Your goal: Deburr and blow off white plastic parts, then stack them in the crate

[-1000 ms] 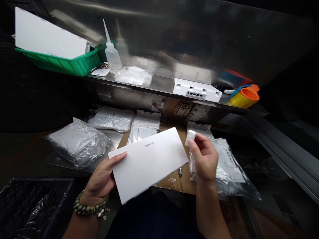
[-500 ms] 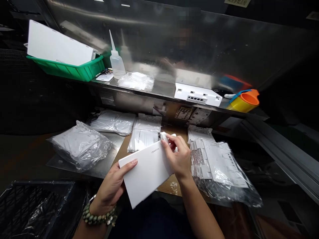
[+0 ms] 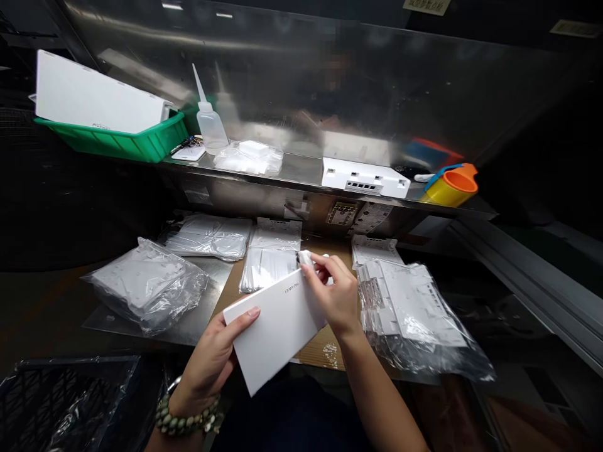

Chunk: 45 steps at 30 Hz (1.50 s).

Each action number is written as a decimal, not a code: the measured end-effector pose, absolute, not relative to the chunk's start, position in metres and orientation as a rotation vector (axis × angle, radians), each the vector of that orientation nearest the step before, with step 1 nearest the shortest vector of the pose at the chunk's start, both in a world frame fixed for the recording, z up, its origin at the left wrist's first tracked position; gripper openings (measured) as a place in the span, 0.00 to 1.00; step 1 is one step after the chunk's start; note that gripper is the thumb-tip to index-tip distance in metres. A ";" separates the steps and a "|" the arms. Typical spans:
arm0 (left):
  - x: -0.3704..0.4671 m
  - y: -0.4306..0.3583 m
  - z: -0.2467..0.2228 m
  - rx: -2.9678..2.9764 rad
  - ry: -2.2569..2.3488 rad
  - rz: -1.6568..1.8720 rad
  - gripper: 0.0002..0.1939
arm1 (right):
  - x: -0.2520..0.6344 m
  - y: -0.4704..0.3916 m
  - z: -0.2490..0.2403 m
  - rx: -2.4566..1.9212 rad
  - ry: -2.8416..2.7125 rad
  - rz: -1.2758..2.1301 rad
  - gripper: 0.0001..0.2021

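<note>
A flat white plastic cover (image 3: 277,333) with HUAWEI lettering is tilted in front of me. My left hand (image 3: 219,351) grips its left end, thumb on top and fingers underneath. At the cover's far right corner, my right hand (image 3: 334,292) pinches a small white wad (image 3: 305,257), perhaps cloth or tissue, against the edge. The wad is partly hidden by my fingers, and a small dark spot shows beside it. Behind the cover lies a stack of white panels in clear plastic (image 3: 268,263).
Bagged white parts lie at left (image 3: 141,276) and right (image 3: 414,307). On the metal shelf (image 3: 301,169) stand a green bin (image 3: 127,144), a squeeze bottle (image 3: 211,129), a white housing with ports (image 3: 365,177) and a yellow-orange tape dispenser (image 3: 452,185). A black crate (image 3: 61,402) sits lower left.
The camera view has shifted slightly, so the shelf items appear a little further left. Both hands keep the same hold on the cover and the wad, with barely any movement.
</note>
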State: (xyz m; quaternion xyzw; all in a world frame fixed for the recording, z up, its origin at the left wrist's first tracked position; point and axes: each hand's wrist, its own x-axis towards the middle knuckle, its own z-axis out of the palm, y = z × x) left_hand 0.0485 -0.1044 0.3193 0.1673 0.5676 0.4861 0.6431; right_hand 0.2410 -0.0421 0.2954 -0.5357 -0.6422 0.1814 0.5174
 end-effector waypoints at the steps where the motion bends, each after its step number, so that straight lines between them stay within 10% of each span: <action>1: 0.049 -0.105 0.320 0.379 1.296 1.109 0.32 | 0.241 -0.042 0.296 -1.305 -1.523 0.415 0.11; 35: 0.049 -0.107 0.318 0.347 1.303 1.064 0.23 | 0.249 -0.047 0.294 -1.263 -1.549 0.382 0.11; 45: 0.025 -0.099 0.328 0.027 1.127 0.923 0.25 | 0.352 -0.033 0.283 -1.307 -0.771 0.345 0.15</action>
